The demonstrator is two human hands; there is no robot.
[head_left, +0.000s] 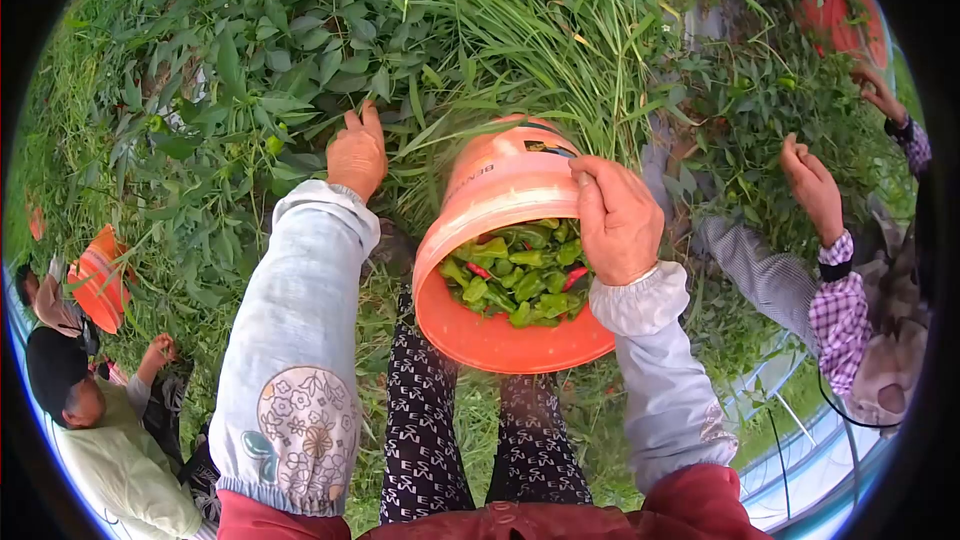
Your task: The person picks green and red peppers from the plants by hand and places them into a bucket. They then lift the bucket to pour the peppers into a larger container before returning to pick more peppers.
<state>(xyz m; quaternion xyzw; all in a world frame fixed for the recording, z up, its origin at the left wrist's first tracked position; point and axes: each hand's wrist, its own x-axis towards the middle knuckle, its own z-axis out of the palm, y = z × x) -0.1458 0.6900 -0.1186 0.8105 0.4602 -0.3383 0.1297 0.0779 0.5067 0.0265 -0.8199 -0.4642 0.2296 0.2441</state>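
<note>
Gripping an orange bucket (500,202) with the right grip (625,225), closed firmly over the rim at the bucket's right side. Tipping the bucket's mouth towards the wearer and its base away, presumably to have the opening face the body while bearing the weight at one edge. Carrying, inside the bucket, a heap of green peppers (528,285) with a few red peppers (574,277) among them, resting deep enough, by the look of it, not to spill at this tilt.

Reaching to the upper left of the bucket, apart from it, with the left grip (357,152); likely free to do so because of the right bearing the load alone. Extending fingers into dark leaves of pepper plants (290,50); cannot tell whether closed on anything there. Covering both forearms with pale sleeves (300,430), likely as guards against foliage.

Growing left of the bucket, among leaves: a pale green fruit (274,145). Spreading beyond the bucket's base: long grass (560,20). Standing below the bucket on legs in lettered trousers (420,430).

Working far left of the bucket: a co-worker in a dark cap (58,370), near a second orange bucket (100,280). Well right of the bucket, a co-worker's hand (815,190) and checked sleeve (845,330); farther up, a red container (845,25), perhaps another bucket, half hidden by leaves.
</note>
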